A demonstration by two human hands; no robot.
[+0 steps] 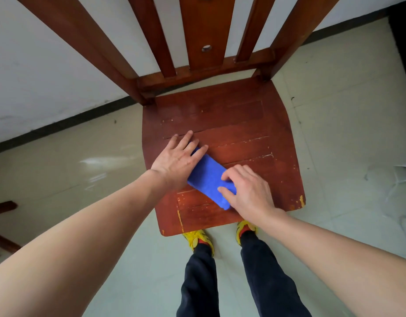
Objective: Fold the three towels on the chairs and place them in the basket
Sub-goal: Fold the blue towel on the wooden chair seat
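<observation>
A blue towel (208,177), folded into a narrow strip, lies slantwise on the seat of a red-brown wooden chair (238,124). My left hand (178,157) lies flat with straight fingers over the strip's far left end, fingertips reaching onto the seat. My right hand (247,188) covers the near right end, its fingers bent and pressing on the cloth. Whether the thumb hooks under the towel is hidden. No basket and no other towels are in view.
The chair's slatted back (204,35) rises in front of me against a white wall. Pale tiled floor surrounds the chair. My feet in yellow shoes (198,240) stand at the seat's front edge. Part of another wooden piece (3,208) shows at far left.
</observation>
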